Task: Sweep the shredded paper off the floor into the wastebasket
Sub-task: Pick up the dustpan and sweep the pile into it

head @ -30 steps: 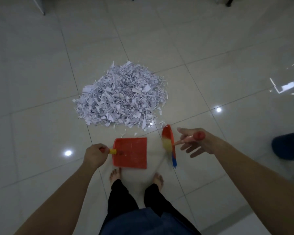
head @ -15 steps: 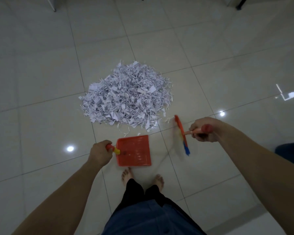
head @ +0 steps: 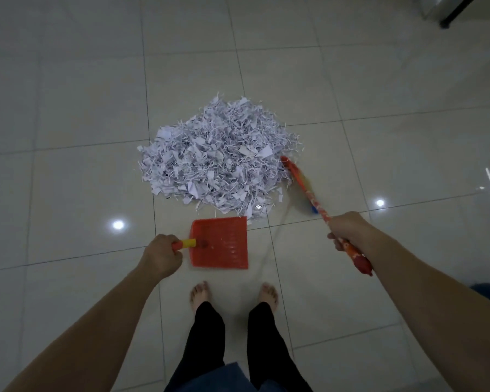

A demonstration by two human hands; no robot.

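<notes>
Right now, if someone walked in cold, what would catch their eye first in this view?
The big mound of shredded paper on the pale tiled floor, mid-frame. Just below it sits the red dustpan, its yellow-and-red handle gripped by the left hand. On the right, the right hand grips a red brush angled against the mound's edge.

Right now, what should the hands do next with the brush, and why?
Probably the right hand should pull the brush leftward through the shredded paper toward the dustpan. The brush lies at the pile's right edge and the pan, held by the left hand, looks empty.
</notes>
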